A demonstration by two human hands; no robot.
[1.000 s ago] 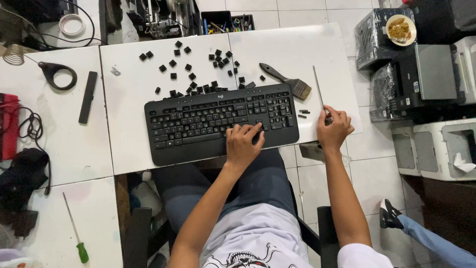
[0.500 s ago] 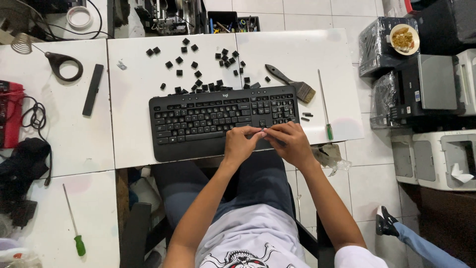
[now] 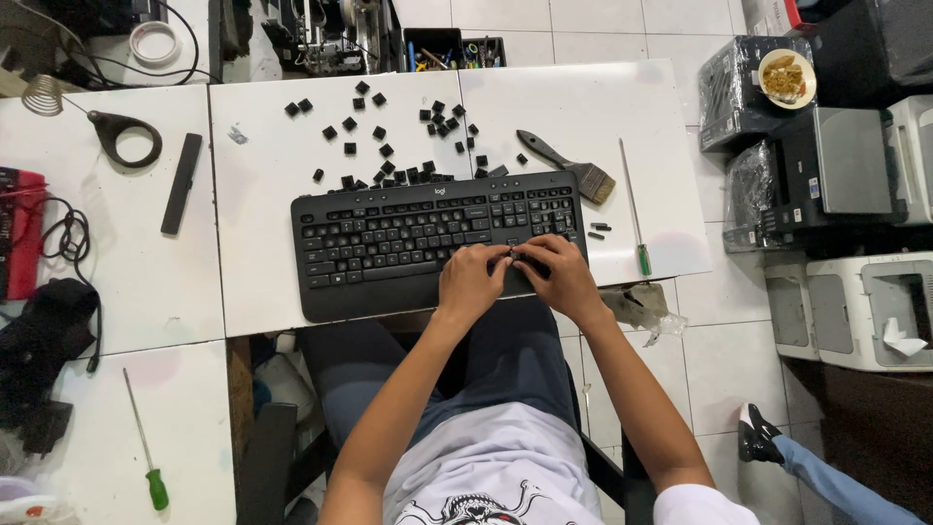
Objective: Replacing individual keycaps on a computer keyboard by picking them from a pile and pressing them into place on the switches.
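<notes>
Both hands now meeting at frame centre: right hand (image 3: 564, 277) having left the green-handled screwdriver (image 3: 634, 209), joining left hand (image 3: 471, 282), fingers pressed together onto the black keyboard's (image 3: 389, 238) lower-right keys, loose keycaps (image 3: 389, 131) lying above on the desk (image 3: 262, 194).

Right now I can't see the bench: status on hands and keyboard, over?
Left hand and right hand together on keyboard, lower right keys. Loose keycaps scattered behind it. Brush and screwdriver alongside, clear.
</notes>
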